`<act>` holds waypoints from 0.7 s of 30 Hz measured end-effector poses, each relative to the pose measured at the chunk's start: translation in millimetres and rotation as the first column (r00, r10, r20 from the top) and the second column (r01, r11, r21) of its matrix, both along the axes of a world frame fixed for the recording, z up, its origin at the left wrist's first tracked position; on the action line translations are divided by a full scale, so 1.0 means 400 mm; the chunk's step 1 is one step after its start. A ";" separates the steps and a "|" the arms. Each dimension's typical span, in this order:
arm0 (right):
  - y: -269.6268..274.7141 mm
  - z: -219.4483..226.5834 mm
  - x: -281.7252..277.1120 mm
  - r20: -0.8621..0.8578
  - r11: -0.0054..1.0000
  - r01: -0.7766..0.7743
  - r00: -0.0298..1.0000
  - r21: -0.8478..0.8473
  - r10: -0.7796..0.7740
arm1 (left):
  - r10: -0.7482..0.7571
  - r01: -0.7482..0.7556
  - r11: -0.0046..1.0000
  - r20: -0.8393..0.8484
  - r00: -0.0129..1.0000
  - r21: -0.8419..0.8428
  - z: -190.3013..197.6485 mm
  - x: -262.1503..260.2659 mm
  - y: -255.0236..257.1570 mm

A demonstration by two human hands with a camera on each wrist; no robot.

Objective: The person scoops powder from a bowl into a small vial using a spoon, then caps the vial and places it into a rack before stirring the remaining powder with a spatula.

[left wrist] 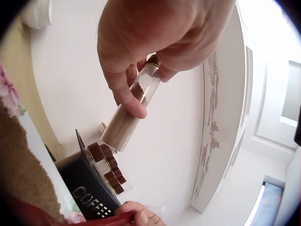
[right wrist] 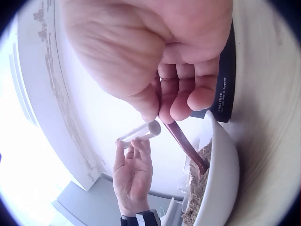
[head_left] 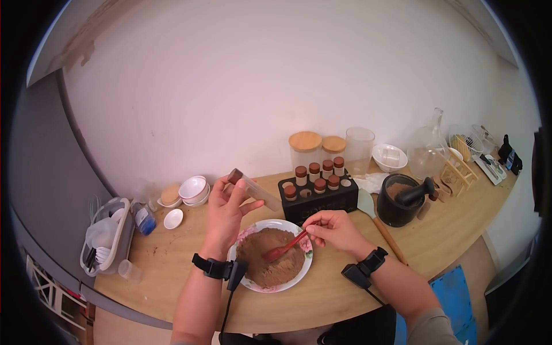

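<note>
My left hand (head_left: pixel 225 204) grips a clear glass tube (left wrist: pixel 123 125) with a brown cap, partly filled with brown powder. The tube slants in the air above the far side of a white, flower-patterned bowl (head_left: pixel 309 265). In that bowl lies a heap of brown powder (head_left: pixel 269 273). My right hand (head_left: pixel 339 233) pinches the handle of a red spoon (head_left: pixel 295 240) between thumb and fingers, over the bowl's right side. The spoon's far end sits in the powder. Right behind the bowl is a black coffee rack (head_left: pixel 322 205) carrying several brown-capped tubes.
To the right stand a dark mortar (head_left: pixel 395 214) with its pestle (head_left: pixel 417 192) and a wooden-handled spatula (head_left: pixel 391 238). Wood-lidded jars (head_left: pixel 305 150) line the wall. At left are a dish rack (head_left: pixel 117 244), small bowls (head_left: pixel 194 188) and a blue-filled bottle (head_left: pixel 145 221).
</note>
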State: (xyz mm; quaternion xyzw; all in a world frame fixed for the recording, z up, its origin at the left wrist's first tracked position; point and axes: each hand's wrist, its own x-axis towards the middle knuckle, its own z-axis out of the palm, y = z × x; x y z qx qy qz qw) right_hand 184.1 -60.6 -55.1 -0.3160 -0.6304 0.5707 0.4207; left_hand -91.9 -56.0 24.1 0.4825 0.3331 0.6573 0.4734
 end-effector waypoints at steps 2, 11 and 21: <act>0.004 -0.006 -0.010 -0.038 1.000 0.026 0.999 0.005 -0.025 | -0.001 0.002 1.000 -0.035 0.999 0.011 0.023 0.001 0.001; -0.044 -0.007 0.011 -0.155 0.993 -0.120 0.981 -0.020 0.115 | 0.084 -0.090 0.989 0.053 0.995 0.118 -0.015 -0.017 -0.005; -0.047 -0.036 -0.003 -0.092 0.994 -0.048 0.994 0.093 0.056 | -0.154 0.156 0.985 0.037 0.987 -0.077 -0.093 -0.062 -0.107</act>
